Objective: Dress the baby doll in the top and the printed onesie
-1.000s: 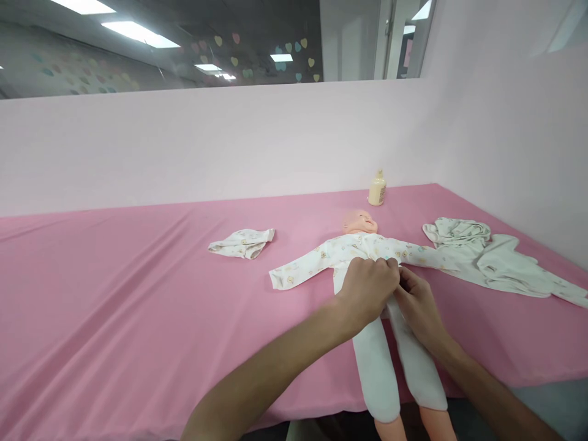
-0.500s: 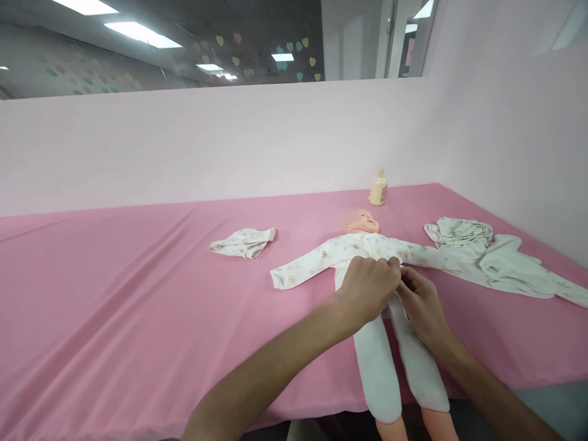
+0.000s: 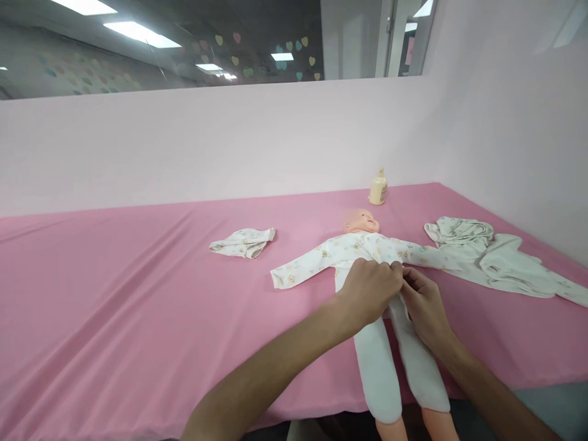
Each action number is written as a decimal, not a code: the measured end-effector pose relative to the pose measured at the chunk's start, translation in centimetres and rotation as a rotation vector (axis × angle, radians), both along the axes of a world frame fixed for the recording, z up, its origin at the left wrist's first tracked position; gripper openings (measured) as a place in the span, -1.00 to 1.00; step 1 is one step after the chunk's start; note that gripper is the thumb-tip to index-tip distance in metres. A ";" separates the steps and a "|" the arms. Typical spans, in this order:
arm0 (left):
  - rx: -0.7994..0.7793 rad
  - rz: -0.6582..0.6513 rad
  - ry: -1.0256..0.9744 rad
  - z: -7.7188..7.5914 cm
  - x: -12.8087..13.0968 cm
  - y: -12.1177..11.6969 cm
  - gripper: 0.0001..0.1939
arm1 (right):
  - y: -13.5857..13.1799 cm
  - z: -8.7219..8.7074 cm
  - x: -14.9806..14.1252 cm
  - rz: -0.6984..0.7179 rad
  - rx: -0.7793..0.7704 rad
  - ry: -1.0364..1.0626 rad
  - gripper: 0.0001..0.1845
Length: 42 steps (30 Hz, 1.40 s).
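Note:
A baby doll (image 3: 362, 221) lies on its back, its legs reaching past the near table edge. It wears a white baby top (image 3: 305, 263) with a small coloured print and white trousers (image 3: 379, 373). Over the doll's belly my left hand (image 3: 373, 288) is closed, fingers pinched at the side of the top. Close against it, my right hand (image 3: 425, 306) is also closed in a pinch at the same spot. Both seem to grip the edge of the top, though the fingertips hide most of that cloth.
A pink sheet (image 3: 138, 318) covers the table. At the back stands a cream pump bottle (image 3: 378, 188). A small printed white cloth piece (image 3: 243, 243) lies left of the doll, and crumpled white baby clothes (image 3: 509, 263) lie to the right, by the wall.
Both hands have shifted very slightly toward me, still pinched together over the doll's belly. The doll and the other things have not moved.

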<state>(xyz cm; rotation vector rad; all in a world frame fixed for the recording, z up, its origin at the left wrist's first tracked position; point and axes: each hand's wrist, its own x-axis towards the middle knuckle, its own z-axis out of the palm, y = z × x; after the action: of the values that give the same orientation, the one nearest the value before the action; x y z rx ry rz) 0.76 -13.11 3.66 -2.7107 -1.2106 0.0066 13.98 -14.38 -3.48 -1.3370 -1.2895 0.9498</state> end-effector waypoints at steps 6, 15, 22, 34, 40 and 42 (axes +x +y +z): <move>0.030 -0.004 -0.015 -0.1 0.0 0.0 -0.63 | -0.1 -0.1 0.0 -0.011 -0.004 0.022 -0.63; 0.075 -0.059 -0.031 -1.5 0.4 0.2 -0.64 | -0.1 -0.3 0.1 -0.015 0.012 0.052 -0.72; 0.036 -0.015 -0.001 -0.9 0.3 0.3 -0.67 | 0.0 -0.4 0.0 0.019 0.022 0.052 -0.73; 0.070 -0.040 0.016 -1.4 0.3 0.5 -0.61 | 0.1 -0.2 -0.3 -0.029 0.046 0.078 -0.72; 0.078 -0.080 0.007 -1.5 0.3 0.7 -0.60 | 0.0 0.2 -0.1 -0.014 0.060 -0.029 -0.78; 0.080 -0.090 0.000 -1.6 0.2 0.8 -0.62 | 0.1 0.0 0.1 -0.004 0.086 -0.103 -0.79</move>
<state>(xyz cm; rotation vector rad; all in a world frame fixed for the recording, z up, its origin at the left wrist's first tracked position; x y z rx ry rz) 0.98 -12.36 2.05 -2.6926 -1.0638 -0.0523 14.08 -14.33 -3.48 -1.3353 -1.3894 0.8221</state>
